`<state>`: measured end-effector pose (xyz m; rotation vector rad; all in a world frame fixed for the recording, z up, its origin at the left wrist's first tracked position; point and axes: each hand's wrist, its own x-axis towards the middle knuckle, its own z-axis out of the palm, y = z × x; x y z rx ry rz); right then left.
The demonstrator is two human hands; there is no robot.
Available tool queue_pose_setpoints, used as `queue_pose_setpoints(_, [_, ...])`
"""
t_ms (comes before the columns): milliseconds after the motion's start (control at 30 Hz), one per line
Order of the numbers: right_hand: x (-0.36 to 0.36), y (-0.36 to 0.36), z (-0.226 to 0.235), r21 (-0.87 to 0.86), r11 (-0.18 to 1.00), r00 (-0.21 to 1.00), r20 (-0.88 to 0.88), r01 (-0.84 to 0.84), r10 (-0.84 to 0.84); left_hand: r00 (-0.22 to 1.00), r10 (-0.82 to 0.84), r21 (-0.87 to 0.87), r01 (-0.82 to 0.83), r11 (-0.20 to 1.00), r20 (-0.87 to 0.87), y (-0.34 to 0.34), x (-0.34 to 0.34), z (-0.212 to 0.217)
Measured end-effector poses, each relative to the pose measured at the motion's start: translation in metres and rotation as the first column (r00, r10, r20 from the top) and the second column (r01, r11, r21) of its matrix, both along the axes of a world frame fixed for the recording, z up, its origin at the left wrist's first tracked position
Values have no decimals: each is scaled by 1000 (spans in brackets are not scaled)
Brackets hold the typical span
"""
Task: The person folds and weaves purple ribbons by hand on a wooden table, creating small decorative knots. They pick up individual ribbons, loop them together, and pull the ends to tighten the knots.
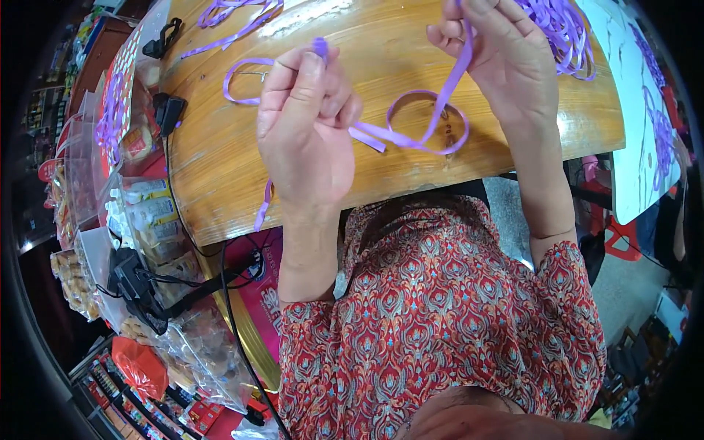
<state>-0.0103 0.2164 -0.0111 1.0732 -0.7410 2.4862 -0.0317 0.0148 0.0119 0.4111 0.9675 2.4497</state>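
Both my hands are raised over a wooden table, working a narrow purple ribbon [422, 141]. A small folded bit of ribbon sticks up from the pinch of thumb and finger in my left hand [304, 121]. Higher up at the right, my right hand [510, 55] grips the same ribbon, which drops from its fingers and loops on the tabletop. The right fingertips are partly cut off by the upper edge. Beside my left hand lie another ribbon loop [233, 82] and a loose tail [264, 209] hanging over the table's front edge.
The wooden table [220, 158] holds a heap of purple ribbons [565, 33] at the far right and a smaller bunch [238, 13] at the far left. Packaged goods [150, 213], black cables and clips [170, 110] line the left side. A white marbled table [638, 147] stands at right.
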Motion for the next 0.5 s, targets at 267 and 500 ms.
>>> queue_pose_setpoints(267, [-3, -17, 1, 312, 730, 783, -391, 608, -484, 988, 142, -157, -151, 976, -68, 13, 17, -4])
queue_pose_setpoints(500, [53, -36, 28, 754, 554, 622, 254, 352, -741, 871, 232, -289, -378, 879, -434, 13, 21, -10])
